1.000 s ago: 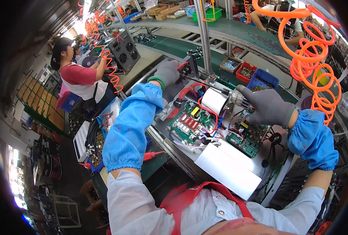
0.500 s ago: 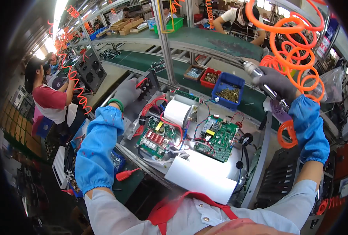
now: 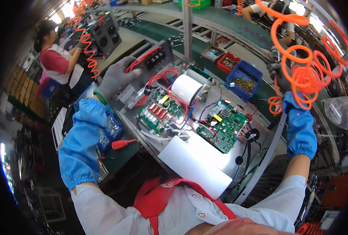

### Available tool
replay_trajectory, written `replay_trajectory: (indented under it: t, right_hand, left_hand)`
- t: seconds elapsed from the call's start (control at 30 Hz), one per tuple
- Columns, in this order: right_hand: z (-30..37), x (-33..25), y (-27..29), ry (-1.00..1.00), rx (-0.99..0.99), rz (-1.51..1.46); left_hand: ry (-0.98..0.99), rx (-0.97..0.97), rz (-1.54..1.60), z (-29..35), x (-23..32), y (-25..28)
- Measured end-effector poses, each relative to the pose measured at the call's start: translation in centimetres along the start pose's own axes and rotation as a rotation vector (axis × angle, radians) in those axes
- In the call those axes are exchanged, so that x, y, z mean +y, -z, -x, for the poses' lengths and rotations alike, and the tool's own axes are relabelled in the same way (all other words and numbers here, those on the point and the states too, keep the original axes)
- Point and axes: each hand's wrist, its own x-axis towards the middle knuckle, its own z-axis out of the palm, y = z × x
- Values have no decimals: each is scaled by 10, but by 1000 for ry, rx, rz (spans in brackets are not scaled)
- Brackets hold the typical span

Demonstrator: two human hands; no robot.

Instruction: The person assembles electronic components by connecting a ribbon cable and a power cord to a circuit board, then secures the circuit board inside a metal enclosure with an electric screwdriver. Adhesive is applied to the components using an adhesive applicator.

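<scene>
Looping down, an orange hose (image 3: 305,75) is partly hiding the right hand (image 3: 280,73), gripping a driver (image 3: 275,54)! The left hand (image 3: 120,76) is hanging loosely open by red wires (image 3: 144,58), the chassis (image 3: 262,158) lying between both hands.

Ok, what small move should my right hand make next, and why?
I'd probably ease your right gloved hand clear of the orange coiled hose before reaching over the green circuit board. Loops hang in front of that hand and the cuff of its blue sleeve, and the board lies uncovered, so a trailing loop might catch on its parts.
</scene>
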Motion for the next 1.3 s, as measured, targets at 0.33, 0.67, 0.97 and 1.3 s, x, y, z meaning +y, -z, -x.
replay_trajectory:
  t: [0.33,0.67,0.97,1.3]
  right_hand:
    - [-47,17,-56,199,-59,484]
    - [257,-266,40,74,-1020,-101]
    - [347,-437,52,476,-814,194]
    - [434,-536,-20,538,-1305,-311]
  left_hand:
    - [481,460,308,174,-94,36]
    - [576,-540,-544,292,-202,-122]
    - [548,-597,-408,286,-198,-111]
    - [302,-363,1360,217,-10,21]
